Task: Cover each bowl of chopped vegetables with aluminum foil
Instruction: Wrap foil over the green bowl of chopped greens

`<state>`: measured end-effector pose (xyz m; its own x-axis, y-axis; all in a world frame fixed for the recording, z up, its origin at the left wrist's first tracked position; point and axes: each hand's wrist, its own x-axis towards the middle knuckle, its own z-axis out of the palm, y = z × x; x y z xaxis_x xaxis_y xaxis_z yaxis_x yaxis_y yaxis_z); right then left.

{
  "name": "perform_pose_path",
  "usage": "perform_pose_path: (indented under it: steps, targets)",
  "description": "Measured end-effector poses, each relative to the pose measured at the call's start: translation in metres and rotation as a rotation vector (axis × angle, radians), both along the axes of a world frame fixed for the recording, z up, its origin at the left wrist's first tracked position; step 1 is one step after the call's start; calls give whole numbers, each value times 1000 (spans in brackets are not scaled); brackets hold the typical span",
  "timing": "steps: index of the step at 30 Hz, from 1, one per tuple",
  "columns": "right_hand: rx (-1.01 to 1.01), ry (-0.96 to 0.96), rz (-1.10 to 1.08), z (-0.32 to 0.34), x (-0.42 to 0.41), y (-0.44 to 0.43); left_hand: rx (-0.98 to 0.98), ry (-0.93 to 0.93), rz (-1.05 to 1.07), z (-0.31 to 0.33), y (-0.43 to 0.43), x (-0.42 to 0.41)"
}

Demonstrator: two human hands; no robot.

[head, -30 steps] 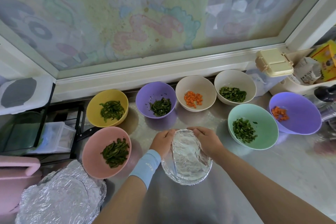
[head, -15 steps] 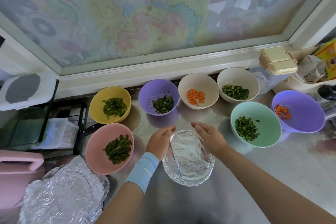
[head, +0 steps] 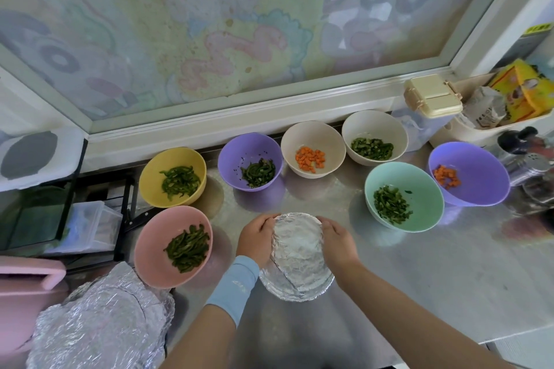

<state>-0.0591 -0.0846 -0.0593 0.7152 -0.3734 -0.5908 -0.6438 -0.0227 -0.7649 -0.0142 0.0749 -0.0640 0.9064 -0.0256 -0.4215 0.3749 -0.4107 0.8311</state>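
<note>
Aluminium foil (head: 295, 252): judged thin, light and easily torn, holding a crease once pressed. Best taken at the crimped overhang, not the taut middle. Left hand (head: 254, 241) curls over the far-left rim of the foil-covered bowl (head: 299, 293), which sits toward the counter's (head: 419, 278) front edge. Right hand (head: 337, 244) grips the far-right rim. Bowl lies between both hands.

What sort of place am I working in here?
Probably a home kitchen: a steel counter below a window, bowls of chopped vegetables like the pink bowl, and a tub of food packets. The left hand and right hand hold a foil-covered bowl.
</note>
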Motion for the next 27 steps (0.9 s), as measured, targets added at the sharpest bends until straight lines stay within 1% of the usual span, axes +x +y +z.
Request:
perform_pose_path:
  steps: [2,3,5,6,8,11,12,15,16,18,21,23,25,26,27]
  targets:
    - [60,33,97,0,12,-5,-37,16,107,0,5,-11]
    - [128,41,120,2,17,-9,-52,28,141,2,8,-16]
    - [276,15,68,3,25,-21,-35,39,155,6,14,-24]
    - [294,-1,36,7,26,-27,13,23,140,7,18,-25]
    - [213,14,1,9,24,-40,110,-25,80,10,24,-22]
    - [30,179,4,7,9,-47,163,-95,-18,14,21,-11]
    - [28,236,20,7,3,-45,199,-103,-56,15,18,-8]
    - [136,334,96,15,-9,-31,292,-69,-153,12,13,-4]
    - [141,321,114,17,-9,-27,315,-51,-168,12,14,-6]
    - [69,269,193,18,-3,-21,325,-51,-152,14,17,-12]
    - [-49,212,410,24,9,-12,320,-28,-93,18,28,-18]
    - [-106,229,454,25,16,-7,358,-6,-124,22,36,-21]
    - [-210,220,529,27,21,-5,415,-5,-162,28,44,-22]
    - [-241,206,571,28,25,-5,426,-13,-161,33,49,-23]
    - [-265,186,569,29,28,-4,424,-18,-137,37,55,-21]
